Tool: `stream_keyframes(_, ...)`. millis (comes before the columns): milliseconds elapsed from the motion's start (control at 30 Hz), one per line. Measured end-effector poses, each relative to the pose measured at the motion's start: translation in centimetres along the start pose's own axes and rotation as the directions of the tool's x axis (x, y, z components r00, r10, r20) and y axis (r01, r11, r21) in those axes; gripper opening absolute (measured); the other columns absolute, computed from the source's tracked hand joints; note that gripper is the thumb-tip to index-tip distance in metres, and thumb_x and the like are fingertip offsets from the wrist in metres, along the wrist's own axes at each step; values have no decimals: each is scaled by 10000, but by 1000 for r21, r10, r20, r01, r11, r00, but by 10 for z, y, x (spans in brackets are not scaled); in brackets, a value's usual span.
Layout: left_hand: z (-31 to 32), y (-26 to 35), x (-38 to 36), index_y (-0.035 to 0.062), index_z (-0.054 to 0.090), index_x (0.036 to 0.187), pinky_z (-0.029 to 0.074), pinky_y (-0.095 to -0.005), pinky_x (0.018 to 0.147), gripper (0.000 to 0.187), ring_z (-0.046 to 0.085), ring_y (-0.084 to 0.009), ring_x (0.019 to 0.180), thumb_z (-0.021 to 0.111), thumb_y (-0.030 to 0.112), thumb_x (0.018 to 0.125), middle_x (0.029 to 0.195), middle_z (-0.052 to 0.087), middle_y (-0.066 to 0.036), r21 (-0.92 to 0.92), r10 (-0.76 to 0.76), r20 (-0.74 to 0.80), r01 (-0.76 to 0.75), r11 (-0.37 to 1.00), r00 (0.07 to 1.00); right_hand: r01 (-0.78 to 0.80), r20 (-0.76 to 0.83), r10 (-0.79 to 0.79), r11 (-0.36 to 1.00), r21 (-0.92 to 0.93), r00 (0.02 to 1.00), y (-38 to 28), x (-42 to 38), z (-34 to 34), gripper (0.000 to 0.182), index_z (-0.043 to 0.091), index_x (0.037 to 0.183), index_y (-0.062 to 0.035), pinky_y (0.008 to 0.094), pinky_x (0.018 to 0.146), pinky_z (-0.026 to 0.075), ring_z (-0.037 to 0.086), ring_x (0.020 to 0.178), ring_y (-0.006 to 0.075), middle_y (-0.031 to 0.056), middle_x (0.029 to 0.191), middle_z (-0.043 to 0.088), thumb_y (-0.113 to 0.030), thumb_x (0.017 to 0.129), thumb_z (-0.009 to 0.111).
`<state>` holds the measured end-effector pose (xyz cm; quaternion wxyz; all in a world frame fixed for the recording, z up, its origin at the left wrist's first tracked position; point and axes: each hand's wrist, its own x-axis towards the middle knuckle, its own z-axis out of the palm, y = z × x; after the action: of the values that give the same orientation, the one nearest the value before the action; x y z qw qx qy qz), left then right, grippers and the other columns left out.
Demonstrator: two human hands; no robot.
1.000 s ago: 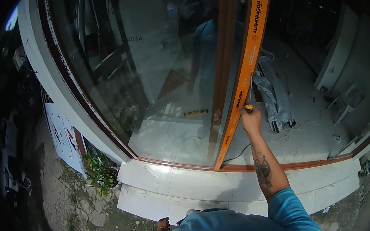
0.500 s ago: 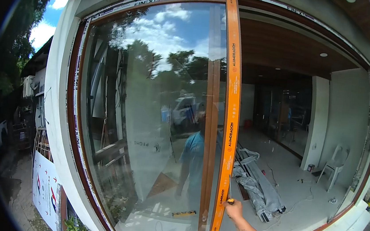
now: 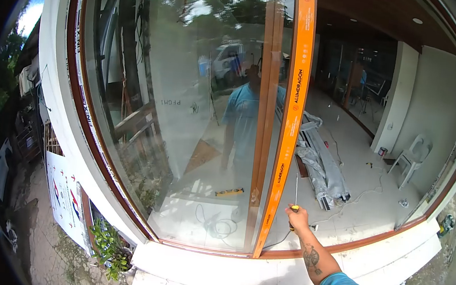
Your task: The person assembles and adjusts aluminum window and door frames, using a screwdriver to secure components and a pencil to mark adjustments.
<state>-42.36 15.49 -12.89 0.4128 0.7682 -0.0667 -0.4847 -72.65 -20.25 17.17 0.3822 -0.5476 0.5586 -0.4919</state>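
My right hand (image 3: 297, 218) is closed around the yellow and black handle of a screwdriver (image 3: 296, 190), whose long thin shaft points upward. The hand is just right of the sliding door's edge stile, which is covered in orange protective tape (image 3: 295, 94) printed with black lettering. A gap shows between the screwdriver's shaft and the tape. Left of the stile stands the large glass panel (image 3: 185, 133), reflecting sky, trees, a vehicle and a person in a blue shirt. My left hand is out of view.
Wrapped long profiles (image 3: 319, 168) lie on the tiled floor inside, with a cord nearby. A white plastic chair (image 3: 413, 157) stands by the right wall. The brown bottom track (image 3: 361, 240) borders a white step (image 3: 188, 268). A leafy plant (image 3: 111, 246) grows at lower left.
The view has tilted downward, bringing the step and my blue sleeve into sight. My right hand, with the screwdriver, has moved slightly away from the orange tape, to the right.
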Motion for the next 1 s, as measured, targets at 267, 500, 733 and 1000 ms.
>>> stream_keyframes(267,-36,-45,-47,23,567,790,330,-323,373,191,429,-144,416,599,211,797,552,470,-26,-12,-229,50,229,973,972,-426,26,716,444,-788,697,216,-226,-126,338,676,1005,-157,344,830,510,636,944,250,109,1021,660,-268,689,631)
stream_keyframes(500,-65,-49,-39,99,566,1041,467,-487,638,322,585,-262,754,539,352,844,913,610,-80,274,-301,51,276,921,952,-206,326,772,501,-840,546,294,-316,-103,258,657,960,-143,355,722,509,639,818,246,110,878,657,-268,739,610)
stream_keyframes(733,-29,-23,-38,43,610,961,422,-350,481,307,524,-166,570,597,317,823,731,578,-42,321,-209,97,168,932,973,-685,-53,786,502,-527,617,286,-341,-196,186,633,779,-92,375,601,499,636,653,237,122,656,625,-271,773,582)
stream_keyframes(1000,12,-43,33,32,674,950,469,-380,834,422,618,-343,948,632,402,752,949,660,-198,586,-24,97,-38,809,995,-329,-82,341,776,-538,937,219,-195,-161,348,530,1061,-81,399,795,492,615,917,347,205,965,629,-153,725,582)
